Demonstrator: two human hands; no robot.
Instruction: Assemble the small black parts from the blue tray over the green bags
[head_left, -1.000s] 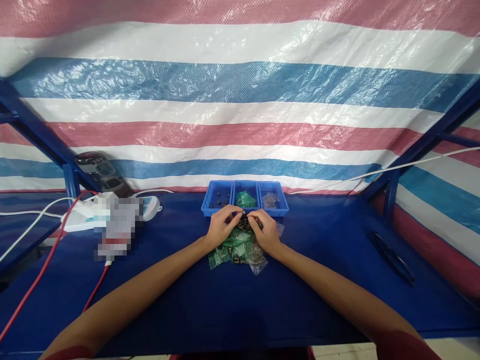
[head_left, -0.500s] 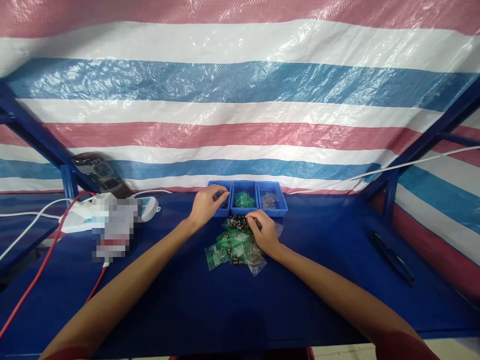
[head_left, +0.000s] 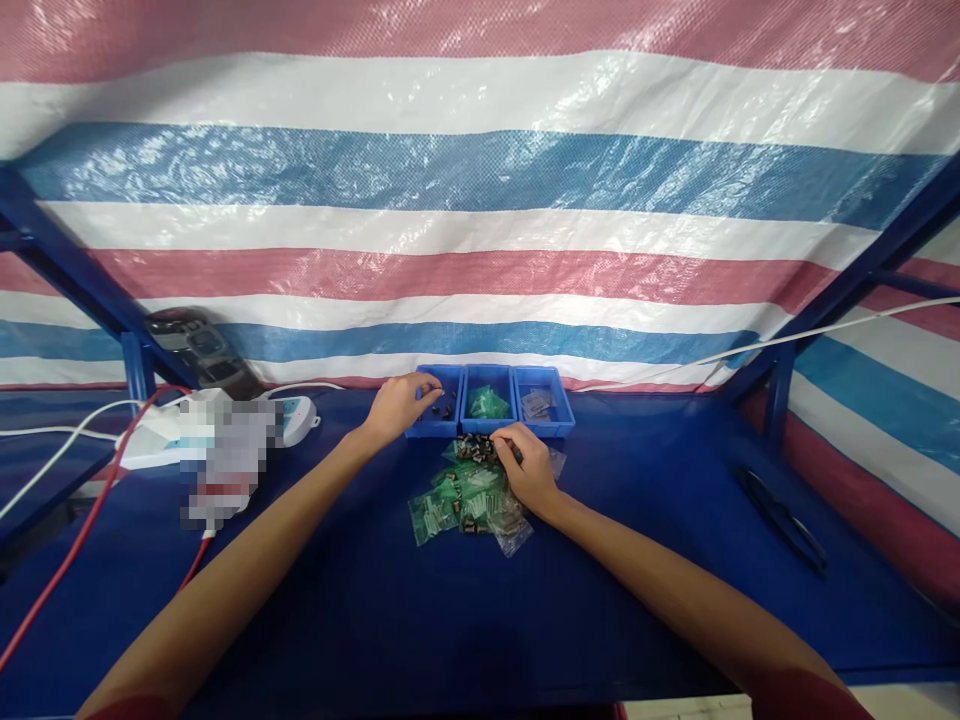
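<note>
My left hand (head_left: 401, 405) is over the left edge of the left blue bin (head_left: 435, 429), thumb and fingertips pinched together; anything between them is too small to make out. A few small dark parts (head_left: 448, 411) lie in that bin. My right hand (head_left: 529, 465) rests at the upper right of a pile of small clear and green bags (head_left: 480, 488), its fingers closed beside some dark metallic pieces (head_left: 474, 447); what they grip is hidden. Green bags (head_left: 488, 403) fill the middle bin, and clear bags (head_left: 537, 403) lie in the right bin.
A white power strip (head_left: 154, 445) with cables and a blurred object (head_left: 229, 465) are on the left of the blue table (head_left: 360, 610). Behind it stands a dark device (head_left: 204, 350). A black curved tool (head_left: 784, 520) lies at the right. Striped sheeting hangs behind.
My left hand has moved left, away from the middle of the left bin, uncovering dark parts inside. My right hand has stayed nearly in place.
</note>
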